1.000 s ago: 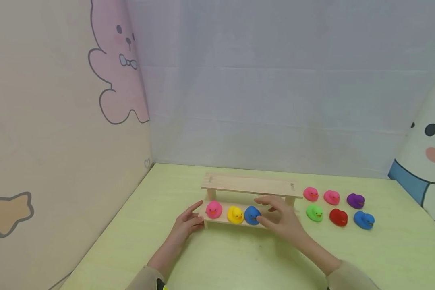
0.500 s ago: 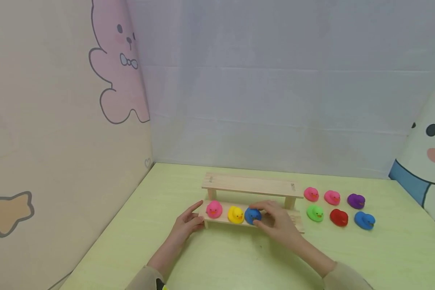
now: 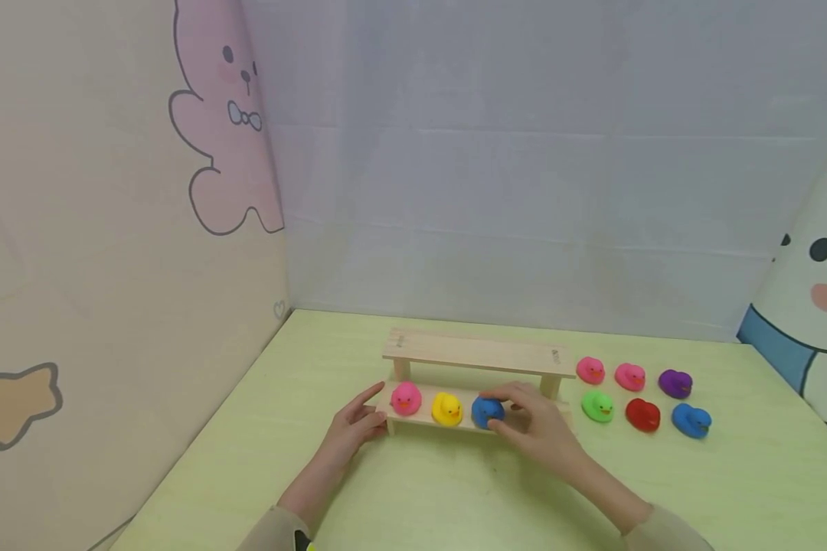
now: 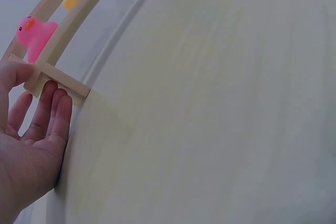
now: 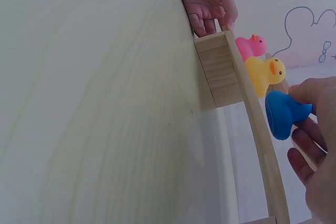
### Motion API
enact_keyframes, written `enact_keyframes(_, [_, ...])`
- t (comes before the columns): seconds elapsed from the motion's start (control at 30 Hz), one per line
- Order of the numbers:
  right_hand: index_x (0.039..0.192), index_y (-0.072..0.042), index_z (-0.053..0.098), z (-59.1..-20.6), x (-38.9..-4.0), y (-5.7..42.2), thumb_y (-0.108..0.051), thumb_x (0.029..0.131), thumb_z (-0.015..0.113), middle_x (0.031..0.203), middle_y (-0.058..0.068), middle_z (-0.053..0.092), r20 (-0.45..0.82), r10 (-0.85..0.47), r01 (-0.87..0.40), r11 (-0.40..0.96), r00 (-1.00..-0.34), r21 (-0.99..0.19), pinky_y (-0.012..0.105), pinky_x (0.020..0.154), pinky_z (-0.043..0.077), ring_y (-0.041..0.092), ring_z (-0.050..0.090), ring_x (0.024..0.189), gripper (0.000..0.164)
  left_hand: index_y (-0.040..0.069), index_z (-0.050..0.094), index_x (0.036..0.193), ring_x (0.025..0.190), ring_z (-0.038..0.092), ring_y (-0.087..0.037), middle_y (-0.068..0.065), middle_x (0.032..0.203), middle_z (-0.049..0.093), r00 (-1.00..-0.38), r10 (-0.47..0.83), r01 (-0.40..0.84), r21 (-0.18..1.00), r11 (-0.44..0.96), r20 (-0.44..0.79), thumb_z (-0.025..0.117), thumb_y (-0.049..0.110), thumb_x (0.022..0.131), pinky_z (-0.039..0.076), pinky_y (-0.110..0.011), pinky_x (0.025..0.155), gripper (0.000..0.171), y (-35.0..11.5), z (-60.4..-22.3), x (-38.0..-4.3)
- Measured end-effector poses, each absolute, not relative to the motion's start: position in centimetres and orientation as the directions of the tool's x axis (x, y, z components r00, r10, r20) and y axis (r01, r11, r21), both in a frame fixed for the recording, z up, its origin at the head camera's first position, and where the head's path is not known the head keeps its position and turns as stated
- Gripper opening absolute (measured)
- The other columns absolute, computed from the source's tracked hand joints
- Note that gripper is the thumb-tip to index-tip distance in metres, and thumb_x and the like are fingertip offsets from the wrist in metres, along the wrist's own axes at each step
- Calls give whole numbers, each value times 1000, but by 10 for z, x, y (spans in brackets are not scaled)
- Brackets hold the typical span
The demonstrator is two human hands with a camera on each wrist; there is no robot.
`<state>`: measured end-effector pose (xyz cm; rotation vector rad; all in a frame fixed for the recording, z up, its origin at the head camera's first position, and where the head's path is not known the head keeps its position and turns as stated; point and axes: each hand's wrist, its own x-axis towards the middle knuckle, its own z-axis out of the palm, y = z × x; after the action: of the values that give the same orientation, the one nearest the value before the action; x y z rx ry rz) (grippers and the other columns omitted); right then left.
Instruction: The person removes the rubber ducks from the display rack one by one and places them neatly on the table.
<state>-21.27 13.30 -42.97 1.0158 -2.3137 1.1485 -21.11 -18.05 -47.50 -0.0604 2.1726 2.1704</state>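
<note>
A two-tier wooden rack (image 3: 478, 351) stands on the table. On its lower board sit a pink rubber duck (image 3: 406, 399) and a yellow rubber duck (image 3: 447, 409). To the right of the yellow one, my right hand (image 3: 543, 425) pinches a blue rubber duck (image 3: 487, 412) between thumb and fingers. In the right wrist view this blue duck (image 5: 286, 114) shows part of its base; whether it touches the board I cannot tell. My left hand (image 3: 351, 427) holds the rack's left end. In the left wrist view, its thumb lies by the board and its fingers are against the leg.
Right of the rack, more rubber ducks lie in two rows: two pink ones (image 3: 590, 370), a purple one (image 3: 676, 383), a green one (image 3: 597, 406), a red one (image 3: 643, 415) and another blue one (image 3: 691, 420). Printed curtains surround the pale table (image 3: 427, 497).
My right hand has closed its fingers on the blue duck, which has shifted slightly right, away from the yellow duck. The left hand stays at the rack's end.
</note>
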Motion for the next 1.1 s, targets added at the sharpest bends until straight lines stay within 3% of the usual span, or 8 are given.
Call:
enact_keyframes(0.27, [108,-16,63,-422,-206,143,-10,75,73,105,-9,60,592,-420,-724,457,-688,-517,31,71,53,8,55,90,35,19,46,134,84,60,-19,-10,95,58,-994,-3,-111,994,-9,-111,64,14,84,51,-33,79,53,-178,-469,-210])
enact_keyframes(0.67, [110,-23,63,-415,-189,172,-13,74,74,110,-11,60,576,-418,-700,554,-702,-451,30,72,52,7,53,98,39,18,46,134,84,60,-18,-9,94,58,-993,2,-118,992,-46,-118,64,15,84,51,-32,80,54,-178,-471,-212])
enact_keyframes(0.9, [112,-25,62,-410,-179,193,-13,70,78,108,-11,61,581,-397,-677,613,-710,-408,7,83,40,5,55,99,46,17,45,135,84,61,-17,-9,93,59,-993,7,-121,992,-44,-121,64,15,84,51,-32,80,54,-179,-472,-213])
enact_keyframes(1.1, [110,-25,63,-405,-173,213,-10,66,80,105,-12,63,588,-361,-643,662,-724,-386,7,76,42,5,57,92,49,18,45,135,84,61,-17,-9,94,59,-992,5,-126,991,-48,-126,63,15,85,50,-33,81,53,-179,-470,-212])
